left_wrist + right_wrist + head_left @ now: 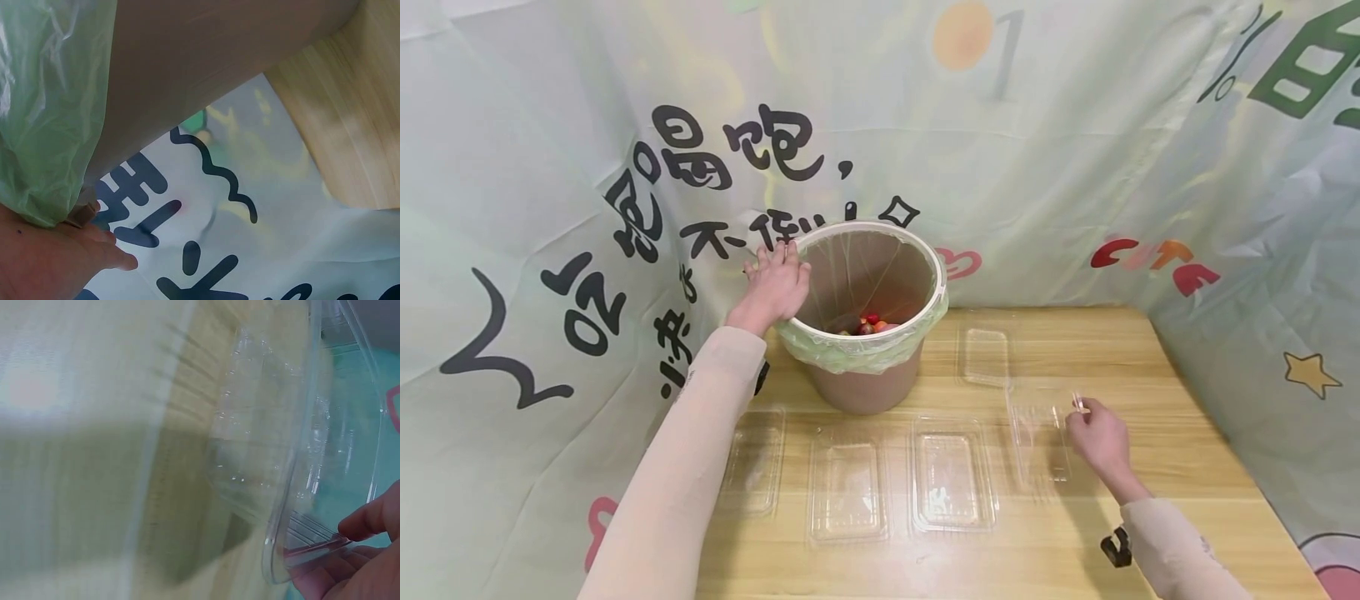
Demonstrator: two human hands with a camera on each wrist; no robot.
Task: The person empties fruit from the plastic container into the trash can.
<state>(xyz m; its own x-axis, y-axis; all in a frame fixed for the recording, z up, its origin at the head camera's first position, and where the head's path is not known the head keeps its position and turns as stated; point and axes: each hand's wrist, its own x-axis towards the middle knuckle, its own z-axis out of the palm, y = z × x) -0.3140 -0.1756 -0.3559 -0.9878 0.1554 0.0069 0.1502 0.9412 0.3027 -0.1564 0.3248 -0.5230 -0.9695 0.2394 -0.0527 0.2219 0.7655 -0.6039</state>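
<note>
A brownish bin (868, 387) lined with a thin green plastic bag (857, 357) stands at the back of the table. My left hand (778, 283) rests on the left side of its pale rim with the fingers spread; in the left wrist view that hand (56, 262) is beside the hanging bag (50, 112). Several red and dark round items (871, 323) lie inside the bin, too small to name. At the right, my right hand (1099, 433) pinches the edge of a clear plastic container (1037, 442), thumb on one side, held tilted just over the table (287, 444).
Clear plastic containers lie on the wooden table (925, 567): one at the left (752, 462), two in front of the bin (850, 492) (953, 475), and one behind (987, 357). Printed fabric walls (1037, 183) enclose the table's back and sides.
</note>
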